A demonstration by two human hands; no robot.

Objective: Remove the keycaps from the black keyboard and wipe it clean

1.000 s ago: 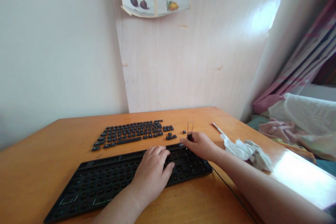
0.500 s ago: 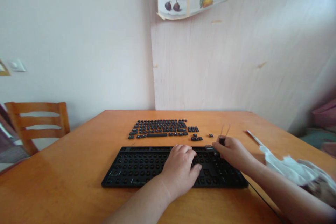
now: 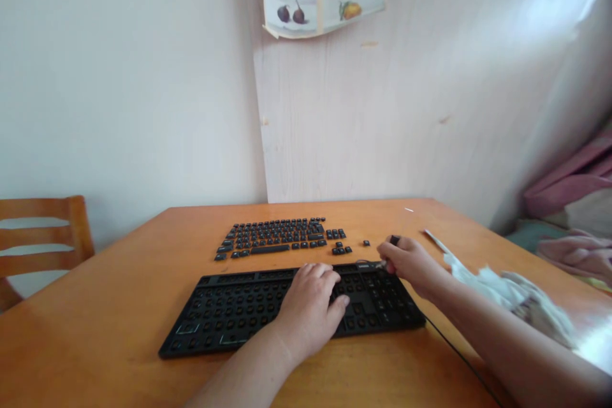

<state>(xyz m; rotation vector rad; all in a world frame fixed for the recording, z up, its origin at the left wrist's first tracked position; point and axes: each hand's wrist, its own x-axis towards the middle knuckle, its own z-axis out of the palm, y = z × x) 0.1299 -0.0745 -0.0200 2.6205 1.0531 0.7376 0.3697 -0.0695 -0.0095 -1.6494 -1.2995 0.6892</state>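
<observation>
Long black plastic keyboard (image 3: pixel 258 306) is laid flat beneath both hands. Its bulk is spanned by the left hand (image 3: pixel 313 299), rested palm down, fingers loosely spread, nothing pinched. By the right hand (image 3: pixel 406 261) a small black-handled tool (image 3: pixel 394 240) is gripped, fingers curled tight; its thin tip, partly hidden, is held low over the keyboard's far right corner.

Handling, as judged: keyboard body stiff, moderately weighty, apt to slide on smooth wood unless pressed; best held by its frame edges. Bare sockets left of the left hand likely delicate. Tool presumed light, thin end bendable; to be taken by the handle.

Containers: none made out. Glossy black plastic keycaps (image 3: pixel 277 236), probably light and slippery, are set out in rows directly on the orange-brown wooden table (image 3: pixel 119 331), beyond the left hand. Contents of crumpled whitish wrapping (image 3: pixel 488 287), right of the right hand, cannot be told.
</observation>
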